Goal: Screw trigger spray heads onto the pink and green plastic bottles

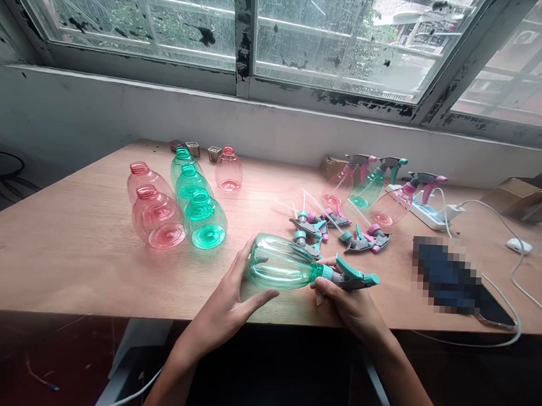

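Observation:
A green see-through spray bottle [282,263] lies sideways in both my hands, just above the table's front edge. Its base rests against the palm of my left hand [233,304], whose fingers pass behind it while the thumb stands off below. At the neck, my right hand [343,300] pinches around the teal collar of the grey-and-teal trigger sprayer [351,276]; some of its fingers are hidden. Just beyond the bottle lies a pile of loose trigger sprayers [313,226] with white tubes, in grey with teal or pink.
Left stand open green bottles [205,218] and pink bottles [159,218]; another pink bottle [228,169] is farther back. Three bottles with sprayers [391,203] stand back right, near a white power strip [427,212]. A dark, partly blurred device [458,279] and white cables lie right.

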Demonstrator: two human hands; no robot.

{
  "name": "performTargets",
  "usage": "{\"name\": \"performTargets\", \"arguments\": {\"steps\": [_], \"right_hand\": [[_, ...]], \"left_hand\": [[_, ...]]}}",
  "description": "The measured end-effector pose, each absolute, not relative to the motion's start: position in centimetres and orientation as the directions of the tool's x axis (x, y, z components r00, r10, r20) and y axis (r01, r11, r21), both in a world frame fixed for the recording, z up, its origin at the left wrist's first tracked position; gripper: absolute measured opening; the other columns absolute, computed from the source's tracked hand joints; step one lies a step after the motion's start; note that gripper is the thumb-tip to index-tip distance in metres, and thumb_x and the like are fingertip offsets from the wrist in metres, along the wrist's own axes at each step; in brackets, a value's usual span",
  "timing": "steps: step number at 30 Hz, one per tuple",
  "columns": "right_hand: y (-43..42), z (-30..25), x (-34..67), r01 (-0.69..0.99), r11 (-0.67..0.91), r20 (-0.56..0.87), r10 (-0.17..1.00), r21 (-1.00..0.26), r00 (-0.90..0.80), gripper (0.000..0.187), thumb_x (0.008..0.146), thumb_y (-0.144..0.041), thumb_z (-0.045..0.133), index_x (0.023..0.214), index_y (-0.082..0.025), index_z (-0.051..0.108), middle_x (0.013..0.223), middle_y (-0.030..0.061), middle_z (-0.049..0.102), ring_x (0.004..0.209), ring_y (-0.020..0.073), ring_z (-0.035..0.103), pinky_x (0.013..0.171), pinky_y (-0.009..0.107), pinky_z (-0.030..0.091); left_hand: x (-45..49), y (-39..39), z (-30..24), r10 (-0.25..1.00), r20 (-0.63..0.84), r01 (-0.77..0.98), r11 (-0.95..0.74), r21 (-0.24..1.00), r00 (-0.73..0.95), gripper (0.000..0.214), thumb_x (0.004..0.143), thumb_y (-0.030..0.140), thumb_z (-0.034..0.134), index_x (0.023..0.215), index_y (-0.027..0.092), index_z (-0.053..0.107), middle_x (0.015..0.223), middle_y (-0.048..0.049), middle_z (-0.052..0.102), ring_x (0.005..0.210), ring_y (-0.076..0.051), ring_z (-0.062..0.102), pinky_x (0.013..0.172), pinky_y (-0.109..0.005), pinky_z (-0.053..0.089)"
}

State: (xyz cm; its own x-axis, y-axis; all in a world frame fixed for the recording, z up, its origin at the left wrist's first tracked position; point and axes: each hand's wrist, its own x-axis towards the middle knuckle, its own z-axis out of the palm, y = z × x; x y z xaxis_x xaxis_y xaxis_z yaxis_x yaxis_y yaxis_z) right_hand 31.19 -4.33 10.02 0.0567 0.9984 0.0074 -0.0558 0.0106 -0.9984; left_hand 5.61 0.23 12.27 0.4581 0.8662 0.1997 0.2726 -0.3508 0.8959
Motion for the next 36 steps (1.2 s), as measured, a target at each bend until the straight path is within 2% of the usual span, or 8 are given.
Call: {"name": "performTargets", "arguments": {"steps": [9,18,25,36], "right_hand": [[-4.52,10.45,31.07,-0.029,0.034,0.033,0.999,-0.999,0.008,0.026,0.094,-0.043,0.072,0.109,-0.023,0.064,0.064,-0.0043,0.063,0.064,0.0181,0.056,0.071,0.032,0.043],[-4.39,10.60,31.01,-0.016,0.033,0.032,0.999,-0.999,0.010,0.028,0.093,-0.044,0.072,0.109,-0.022,0.064,0.061,-0.0041,0.063,0.063,0.0189,0.057,0.071,0.033,0.043],[-4.41,10.57,31.08,-0.080,0.019,0.019,1.000,-0.997,-0.001,0.022,0.094,-0.040,0.073,0.105,-0.023,0.065,0.066,-0.0043,0.064,0.065,0.0166,0.057,0.072,0.031,0.043],[-4.43,10.27,31.23,-0.119,0.014,0.014,1.000,-0.993,-0.001,0.025,0.093,-0.040,0.075,0.108,-0.022,0.066,0.069,-0.0039,0.065,0.067,0.0160,0.057,0.071,0.030,0.043]], "left_hand": [[5.55,-0.04,12.45,0.867,0.207,0.285,-0.360,0.888,0.453,0.085,0.096,0.049,0.066,0.164,0.036,0.017,0.172,-0.0017,0.027,0.160,-0.028,0.021,0.132,-0.044,0.019],[5.57,-0.01,12.48,0.866,0.220,0.299,-0.378,0.876,0.449,0.084,0.096,0.049,0.066,0.164,0.034,0.018,0.172,-0.0039,0.028,0.159,-0.029,0.023,0.131,-0.046,0.020],[5.56,0.12,12.36,0.865,0.211,0.289,-0.368,0.884,0.456,0.083,0.097,0.046,0.066,0.164,0.037,0.017,0.172,-0.0022,0.028,0.159,-0.030,0.024,0.131,-0.047,0.021],[5.62,0.18,12.26,0.866,0.204,0.278,-0.357,0.892,0.457,0.082,0.097,0.047,0.067,0.163,0.040,0.017,0.171,0.0013,0.029,0.159,-0.027,0.024,0.131,-0.042,0.020]]}}
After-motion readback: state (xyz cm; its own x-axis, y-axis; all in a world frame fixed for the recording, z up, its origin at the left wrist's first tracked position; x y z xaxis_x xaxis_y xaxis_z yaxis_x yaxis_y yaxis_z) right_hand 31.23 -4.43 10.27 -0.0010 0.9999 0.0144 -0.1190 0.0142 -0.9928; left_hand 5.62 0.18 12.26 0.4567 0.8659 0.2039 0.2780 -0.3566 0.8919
